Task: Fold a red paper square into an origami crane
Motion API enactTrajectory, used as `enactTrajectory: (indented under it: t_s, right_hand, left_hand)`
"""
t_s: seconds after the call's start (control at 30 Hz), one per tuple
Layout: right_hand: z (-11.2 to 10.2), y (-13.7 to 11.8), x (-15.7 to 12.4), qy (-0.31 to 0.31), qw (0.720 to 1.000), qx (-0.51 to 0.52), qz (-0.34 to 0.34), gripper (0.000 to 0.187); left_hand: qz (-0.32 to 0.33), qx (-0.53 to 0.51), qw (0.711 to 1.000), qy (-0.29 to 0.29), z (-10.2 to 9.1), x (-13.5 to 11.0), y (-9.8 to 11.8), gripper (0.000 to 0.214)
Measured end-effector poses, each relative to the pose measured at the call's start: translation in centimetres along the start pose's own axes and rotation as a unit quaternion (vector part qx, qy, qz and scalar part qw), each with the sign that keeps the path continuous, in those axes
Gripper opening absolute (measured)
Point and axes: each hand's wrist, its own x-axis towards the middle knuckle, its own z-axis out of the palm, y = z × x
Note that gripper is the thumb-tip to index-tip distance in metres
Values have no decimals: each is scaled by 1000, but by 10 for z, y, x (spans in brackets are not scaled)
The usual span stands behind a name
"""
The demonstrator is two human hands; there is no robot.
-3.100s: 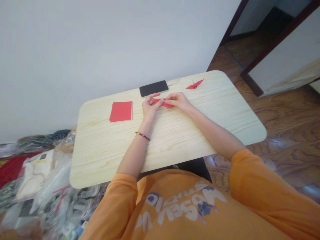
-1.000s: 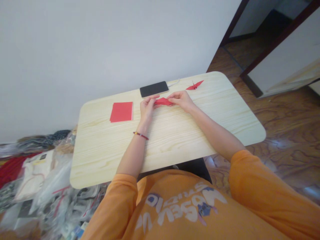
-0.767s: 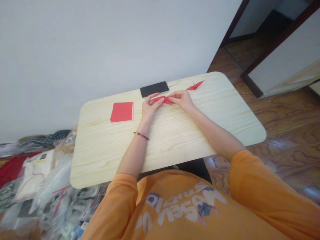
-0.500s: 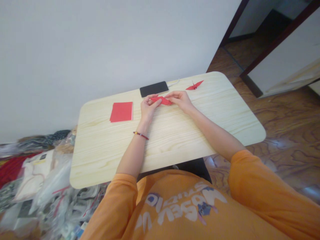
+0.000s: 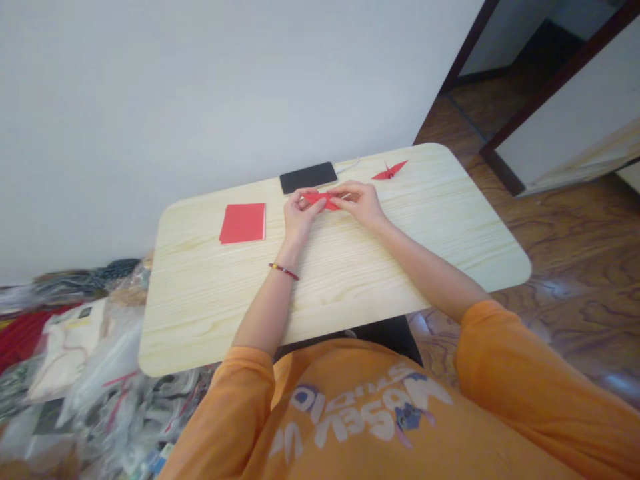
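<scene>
Pale pine-grain table [image 5: 350,293], rounded corners. Neat stack of red origami paper [image 5: 243,223] lying flat, left of centre. Black smartphone [image 5: 309,178] at far edge, white cable [image 5: 353,162] just beside it. Small folded red paper crane [image 5: 389,172] toward far right corner, wings spread.

The left hand [image 5: 299,215] and right hand [image 5: 359,203] cover most of the folded red paper [image 5: 324,200], hiding its folds; the plastic bags [image 5: 100,373] beside the desk [image 5: 210,320] are too blurred to show their contents.

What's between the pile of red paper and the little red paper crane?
In the head view, the left hand and right hand hold folded red paper between the paper pile and the paper crane.
</scene>
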Motion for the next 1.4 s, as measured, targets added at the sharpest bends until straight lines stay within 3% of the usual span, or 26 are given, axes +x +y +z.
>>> enactTrajectory:
  t_s: [0.3, 0.7, 0.9, 1.4]
  right_hand:
    - [3, -7, -3, 6, 999, -3, 36, 32]
    - [-2, -11, 0, 23, 999, -45, -7, 27]
    - [-1, -10, 1, 34, 999, -23, 22, 31]
    - [-3, -13, -1, 34, 999, -24, 7, 26]
  left_hand:
    - [23, 51, 998, 2, 3, -6, 8, 42]
    - [57, 79, 995, -9, 5, -8, 13, 26]
    - [59, 65, 996, 6, 5, -8, 15, 29]
    - [71, 137, 988, 1, 3, -8, 17, 14]
